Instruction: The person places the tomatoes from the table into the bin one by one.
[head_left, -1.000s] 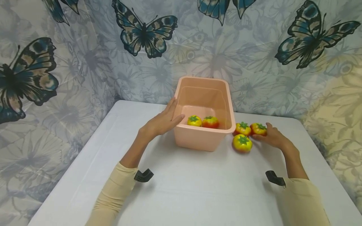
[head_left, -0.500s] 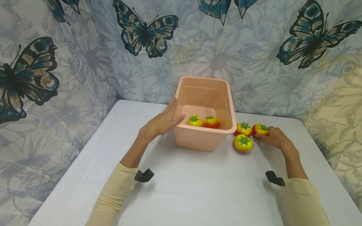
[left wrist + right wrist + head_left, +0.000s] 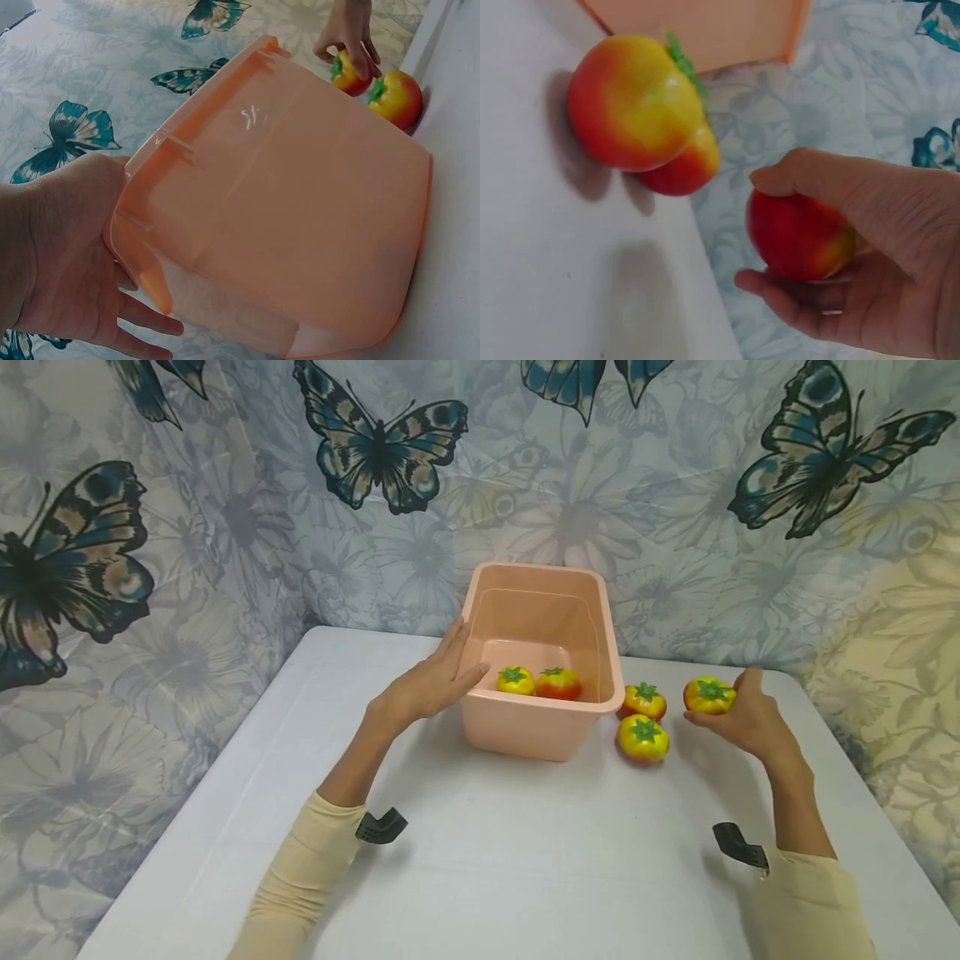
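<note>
**Right hand (image 3: 757, 722) holds tomato (image 3: 707, 694) clear of the counter (image 3: 525, 860)**

A person in pale yellow sleeves (image 3: 300, 868) grips a red-and-yellow tomato with a green top at the far right of the white counter, the thumb on one side and the fingers (image 3: 799, 307) on the other. The right wrist view shows it raised, a gap between it and the surface. At center, the left hand (image 3: 423, 687) lies against the left side of a peach-colored bin (image 3: 536, 727), its fingers outstretched along the wall and its thumb over the near rim. Inside, toward the near end, sit a yellow fruit (image 3: 515, 680) and, to its right, a redder fruit (image 3: 558, 683). Just right of the bin, two more rest on the counter: a near tomato (image 3: 642, 741) and a far tomato (image 3: 644, 700). Behind hangs a gray-blue floral backdrop (image 3: 570, 485) printed with teal butterflies (image 3: 378, 443).
</note>
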A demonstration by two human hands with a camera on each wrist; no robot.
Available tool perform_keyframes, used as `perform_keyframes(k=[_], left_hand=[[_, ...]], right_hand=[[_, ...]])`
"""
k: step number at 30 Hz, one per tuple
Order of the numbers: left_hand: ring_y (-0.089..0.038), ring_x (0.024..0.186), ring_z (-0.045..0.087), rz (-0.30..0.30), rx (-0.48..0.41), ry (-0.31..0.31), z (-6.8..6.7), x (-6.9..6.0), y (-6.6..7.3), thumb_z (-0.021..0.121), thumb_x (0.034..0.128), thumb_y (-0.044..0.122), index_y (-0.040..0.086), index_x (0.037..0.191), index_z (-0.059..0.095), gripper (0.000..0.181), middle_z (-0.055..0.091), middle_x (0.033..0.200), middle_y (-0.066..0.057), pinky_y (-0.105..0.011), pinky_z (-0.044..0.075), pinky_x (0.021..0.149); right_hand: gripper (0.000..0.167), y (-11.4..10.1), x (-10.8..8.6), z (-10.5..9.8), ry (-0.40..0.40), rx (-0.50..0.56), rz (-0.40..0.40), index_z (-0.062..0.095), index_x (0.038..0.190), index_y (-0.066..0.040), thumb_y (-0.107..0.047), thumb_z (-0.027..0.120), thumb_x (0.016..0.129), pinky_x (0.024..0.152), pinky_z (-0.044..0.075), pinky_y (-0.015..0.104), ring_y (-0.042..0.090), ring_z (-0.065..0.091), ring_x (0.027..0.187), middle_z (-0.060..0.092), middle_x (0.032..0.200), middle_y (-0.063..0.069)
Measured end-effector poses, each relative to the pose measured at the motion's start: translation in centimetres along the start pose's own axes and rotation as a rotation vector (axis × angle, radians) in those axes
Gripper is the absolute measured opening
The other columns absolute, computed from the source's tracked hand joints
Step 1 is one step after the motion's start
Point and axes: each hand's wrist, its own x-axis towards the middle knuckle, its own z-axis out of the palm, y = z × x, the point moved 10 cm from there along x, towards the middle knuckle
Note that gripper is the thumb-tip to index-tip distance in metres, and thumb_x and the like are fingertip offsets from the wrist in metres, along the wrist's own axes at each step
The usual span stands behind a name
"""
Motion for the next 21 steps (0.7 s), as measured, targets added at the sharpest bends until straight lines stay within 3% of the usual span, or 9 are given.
perform_keyframes(k=[5, 12, 21], left_hand=[[-0.027, 0.166, 0.006, -0.001, 0.002, -0.002, 0.0, 0.0, 0.0, 0.036, 0.1065, 0.062, 0.015, 0.168, -0.009, 0.09, -0.014, 0.178, -0.003, -0.051, 0.022, 0.132], [-0.028, 0.166, 0.006, 0.005, -0.004, -0.003, 0.0, -0.1, -0.2, 0.035, 0.106, 0.064, 0.015, 0.168, -0.01, 0.092, -0.014, 0.178, -0.003, -0.051, 0.021, 0.132], [-0.029, 0.166, 0.009, -0.01, -0.004, -0.008, 0.0, -0.1, -0.2, 0.035, 0.1053, 0.066, 0.016, 0.169, -0.009, 0.092, -0.015, 0.178, 0.0, -0.052, 0.023, 0.131]], right_hand=[[0.082, -1.8, -0.5, -0.9, 0.042, 0.061, -0.067, 0.019, 0.128, 0.011, -0.023, 0.082, 0.087, 0.069, 0.052, 0.032, 0.044, 0.06, 0.085, 0.053, 0.102, 0.039], [0.092, -4.3, -1.1, -1.2, 0.04, 0.126, -0.134, 0.014, 0.146, 0.012, -0.016, 0.079, 0.088, 0.069, 0.037, 0.003, 0.054, 0.055, 0.108, 0.042, 0.133, 0.045], [0.082, -7.4, -2.0, -2.1, 0.062, 0.144, -0.232, 0.032, 0.154, 0.003, -0.013, 0.079, 0.088, 0.073, 0.036, -0.001, 0.048, 0.053, 0.111, 0.049, 0.138, 0.035]])
